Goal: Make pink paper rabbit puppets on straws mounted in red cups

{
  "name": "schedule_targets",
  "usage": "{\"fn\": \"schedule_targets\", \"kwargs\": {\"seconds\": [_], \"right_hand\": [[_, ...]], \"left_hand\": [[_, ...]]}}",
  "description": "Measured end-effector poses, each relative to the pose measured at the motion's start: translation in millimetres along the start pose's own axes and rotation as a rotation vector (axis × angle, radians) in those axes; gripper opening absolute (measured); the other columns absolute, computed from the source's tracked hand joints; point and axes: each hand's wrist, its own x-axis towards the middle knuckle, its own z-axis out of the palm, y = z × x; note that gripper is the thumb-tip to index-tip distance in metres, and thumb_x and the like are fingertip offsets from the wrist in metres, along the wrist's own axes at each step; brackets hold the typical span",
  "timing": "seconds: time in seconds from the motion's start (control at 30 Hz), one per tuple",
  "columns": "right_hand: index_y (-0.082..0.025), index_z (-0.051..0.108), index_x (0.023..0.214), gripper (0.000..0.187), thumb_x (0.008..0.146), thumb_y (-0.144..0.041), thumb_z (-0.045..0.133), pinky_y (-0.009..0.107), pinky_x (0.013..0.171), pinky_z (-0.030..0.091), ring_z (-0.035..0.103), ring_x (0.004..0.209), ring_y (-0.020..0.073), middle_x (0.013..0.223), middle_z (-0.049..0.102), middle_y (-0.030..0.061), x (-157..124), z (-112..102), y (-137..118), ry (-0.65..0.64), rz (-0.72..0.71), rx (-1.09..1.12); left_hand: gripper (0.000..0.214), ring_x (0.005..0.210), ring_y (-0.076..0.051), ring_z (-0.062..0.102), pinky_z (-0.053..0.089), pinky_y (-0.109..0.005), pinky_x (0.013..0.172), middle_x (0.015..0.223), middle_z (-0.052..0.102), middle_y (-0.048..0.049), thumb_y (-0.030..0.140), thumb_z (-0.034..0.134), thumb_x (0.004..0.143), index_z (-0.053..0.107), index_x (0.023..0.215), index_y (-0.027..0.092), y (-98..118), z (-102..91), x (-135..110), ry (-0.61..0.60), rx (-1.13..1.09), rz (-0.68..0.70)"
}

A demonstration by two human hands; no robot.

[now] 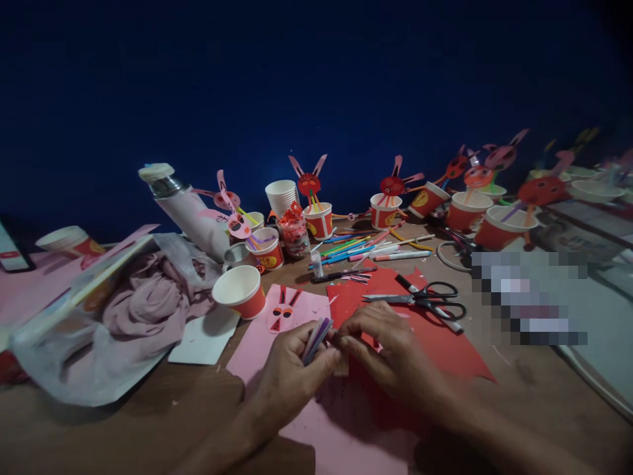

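A bundle of slim purple and grey strips [317,339] is held in the left hand [291,376]; the thumb and forefinger are found closed about it, parted only by its thickness. The right hand [393,343] is placed close alongside, its fingertips drawn in near the left thumb; whether anything is pinched there cannot be told, the tips being partly obscured. The bundle is situated just to the left of the right fingertips, its long axis slanted away from the body and leaning rightward, with the far end exposed; contact by the right fingers cannot be confirmed. The left hand is judged the nearer. A pink paper sheet [250,346] is noted beneath the left fingers, a drawn animal face [281,318] just beyond them, and black-handled scissors [440,290] beyond the right fingers
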Motion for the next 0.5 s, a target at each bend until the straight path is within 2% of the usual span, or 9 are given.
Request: {"fn": "schedule_targets", "kwargs": {"seconds": [0.07, 0.13, 0.23, 0.3, 0.4, 0.5], "right_hand": [[-0.020, 0.059, 0.077, 0.007, 0.081, -0.019, 0.053, 0.030, 0.070, 0.035, 0.052, 0.072, 0.0140, 0.073, 0.062, 0.0000, -0.4, 0.6, -1.2, 0.012, -0.011, 0.023], [-0.021, 0.060, 0.087, 0.010, 0.082, -0.019, 0.052, 0.030, 0.070, 0.037, 0.054, 0.073, 0.0142, 0.076, 0.063, 0.0007, -1.2, 0.9, -2.8, 0.048, 0.014, 0.075], [-0.025, 0.046, 0.118, 0.039, 0.080, -0.021, 0.054, 0.030, 0.074, 0.041, 0.055, 0.086, 0.0152, 0.093, 0.061, 0.0026, -3.3, 1.6, -4.7, 0.078, 0.071, 0.203], [-0.026, 0.036, 0.127, 0.059, 0.074, -0.024, 0.062, 0.032, 0.081, 0.040, 0.053, 0.096, 0.0167, 0.105, 0.058, 0.0039, -5.0, 2.7, -5.0, 0.034, 0.076, 0.252], [-0.022, 0.040, 0.123, 0.065, 0.066, -0.027, 0.069, 0.035, 0.085, 0.038, 0.050, 0.101, 0.0198, 0.112, 0.056, 0.0066, -6.3, 4.7, -5.1, -0.045, 0.092, 0.218], [-0.019, 0.051, 0.111, 0.050, 0.066, -0.029, 0.069, 0.034, 0.083, 0.039, 0.052, 0.098, 0.0206, 0.108, 0.059, 0.0071, -4.6, 5.8, -5.7, -0.083, 0.146, 0.174]], "left_hand": [[0.011, 0.052, -0.008, 0.037, 0.031, -0.019, 0.047, 0.056, 0.042, 0.0047, 0.023, 0.053, 0.074, 0.051, 0.066, 0.015, 1.3, -0.6, -1.5, 0.002, 0.014, 0.024], [0.013, 0.052, -0.008, 0.038, 0.033, -0.019, 0.048, 0.057, 0.044, 0.0043, 0.027, 0.054, 0.075, 0.053, 0.068, 0.015, 2.7, -1.1, -3.1, 0.007, 0.001, 0.043], [0.015, 0.048, -0.007, 0.037, 0.032, -0.018, 0.045, 0.053, 0.043, 0.0054, 0.031, 0.055, 0.075, 0.053, 0.070, 0.017, 4.0, -1.8, -4.9, 0.035, -0.032, 0.060], [0.015, 0.045, -0.007, 0.036, 0.032, -0.018, 0.044, 0.051, 0.044, 0.0058, 0.031, 0.055, 0.075, 0.053, 0.069, 0.017, 4.4, -2.6, -5.4, 0.060, -0.050, 0.066], [0.014, 0.044, -0.007, 0.037, 0.031, -0.018, 0.043, 0.051, 0.044, 0.0059, 0.032, 0.056, 0.074, 0.054, 0.070, 0.018, 5.1, -4.0, -6.2, 0.108, -0.063, 0.077], [0.015, 0.044, -0.008, 0.039, 0.033, -0.019, 0.043, 0.050, 0.043, 0.0054, 0.030, 0.055, 0.075, 0.054, 0.067, 0.018, 5.9, -4.5, -8.6, 0.136, -0.075, 0.115]]}}
